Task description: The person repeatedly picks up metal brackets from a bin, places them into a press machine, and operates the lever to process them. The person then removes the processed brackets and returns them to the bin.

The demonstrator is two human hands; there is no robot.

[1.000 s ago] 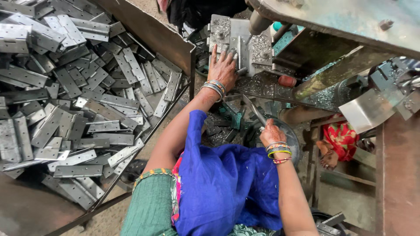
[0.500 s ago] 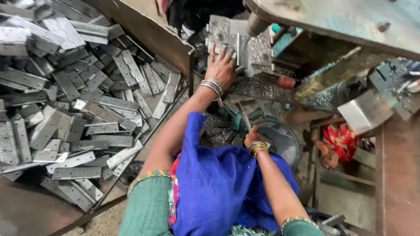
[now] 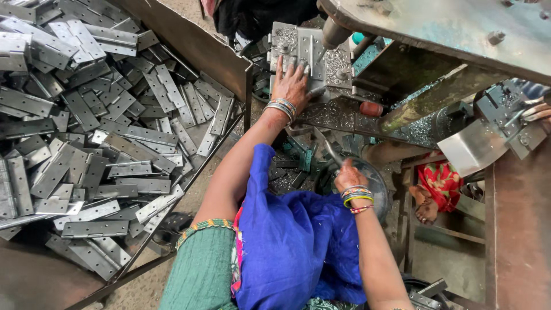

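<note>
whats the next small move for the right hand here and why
Probably lift the right hand with its thin metal rod up toward the hinge plate, because the left hand lies flat on that plate at the press, seemingly steadying it.

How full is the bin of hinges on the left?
Full: the bin holds flat grey metal hinges piled across nearly its whole floor, heaped highest at its upper left.

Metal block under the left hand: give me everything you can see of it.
The metal block is a grey steel fixture on the machine bed, made of flat plates with a vertical groove and bolt heads, dusted with fine shavings. The left hand lies flat on its front, fingers spread upward. A round steel shaft comes down at its upper right.
</note>
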